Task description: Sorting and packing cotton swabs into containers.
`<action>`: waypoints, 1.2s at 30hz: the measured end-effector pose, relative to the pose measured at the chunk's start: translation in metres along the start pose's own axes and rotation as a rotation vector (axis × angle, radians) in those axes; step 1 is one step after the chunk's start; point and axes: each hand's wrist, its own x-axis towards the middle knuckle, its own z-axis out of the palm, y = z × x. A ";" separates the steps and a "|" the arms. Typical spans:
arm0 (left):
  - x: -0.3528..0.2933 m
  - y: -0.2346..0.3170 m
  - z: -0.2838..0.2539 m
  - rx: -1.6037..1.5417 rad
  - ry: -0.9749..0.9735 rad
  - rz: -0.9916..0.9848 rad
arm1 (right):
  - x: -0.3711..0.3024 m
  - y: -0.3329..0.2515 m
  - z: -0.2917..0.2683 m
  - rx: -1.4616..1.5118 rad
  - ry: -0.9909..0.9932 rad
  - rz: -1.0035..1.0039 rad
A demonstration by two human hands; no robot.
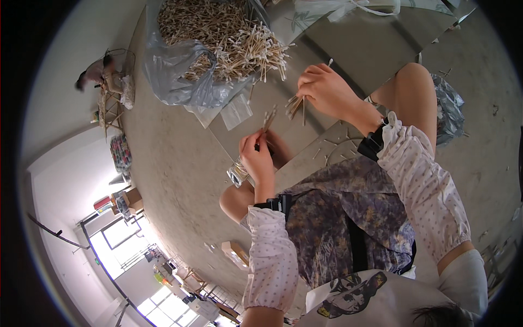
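Observation:
My left hand (257, 159) is closed around a small bundle of cotton swabs (269, 118), whose tips point up and away from me. Farther right, my right hand (333, 94) grips another bunch of cotton swabs (296, 106) that fans out below its fingers. One swab tip also pokes up above that hand. The two bundles are close together but apart. Beyond my hands, a big heap of loose cotton swabs (234, 41) spills from an open grey plastic bag (171, 71) on the glass-like tabletop (278, 90).
A small clear plastic packet (236, 112) lies in front of the heap. A shiny clear pack (237, 173) is by my left knee. Stray swabs (327, 147) are scattered near my lap. A grey bag (448, 111) stands beyond my right knee. Another person (109, 76) sits far left.

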 end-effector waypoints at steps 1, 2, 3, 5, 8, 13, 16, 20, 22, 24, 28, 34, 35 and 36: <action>0.003 0.000 0.001 0.032 0.033 -0.037 | -0.001 0.000 -0.001 -0.006 0.004 -0.013; 0.007 0.001 0.003 0.039 0.036 -0.051 | -0.002 -0.002 0.000 -0.009 0.005 -0.012; 0.011 0.002 0.006 0.036 0.035 -0.048 | -0.002 -0.005 0.002 -0.027 -0.026 -0.050; 0.022 0.011 0.014 -0.016 -0.015 -0.038 | -0.003 -0.011 0.007 -0.048 -0.058 -0.081; 0.039 0.025 0.016 -0.142 -0.228 0.030 | 0.000 -0.022 0.013 -0.057 -0.086 -0.098; 0.058 0.043 0.006 -0.149 -0.432 0.137 | 0.001 -0.018 -0.001 0.117 0.038 0.026; 0.043 0.065 0.009 -0.056 -0.397 0.222 | 0.001 -0.001 -0.009 0.060 0.136 -0.020; 0.024 0.067 0.018 0.138 -0.296 0.305 | -0.003 0.021 -0.028 -0.107 0.145 0.028; 0.021 0.060 0.020 0.079 -0.271 0.292 | -0.003 0.029 -0.036 -0.161 0.123 0.217; 0.017 0.053 0.020 0.025 -0.245 0.276 | -0.001 0.029 -0.040 -0.174 0.134 0.265; 0.013 0.051 0.019 -0.001 -0.236 0.262 | -0.004 0.035 -0.042 -0.215 0.206 0.285; 0.001 0.046 0.015 -0.025 -0.200 0.287 | -0.002 0.035 -0.043 -0.249 0.201 0.371; 0.000 0.046 0.016 -0.028 -0.189 0.309 | -0.001 0.031 -0.039 -0.249 0.200 0.371; -0.001 0.045 0.016 -0.029 -0.189 0.307 | 0.001 0.025 -0.031 -0.203 0.157 0.315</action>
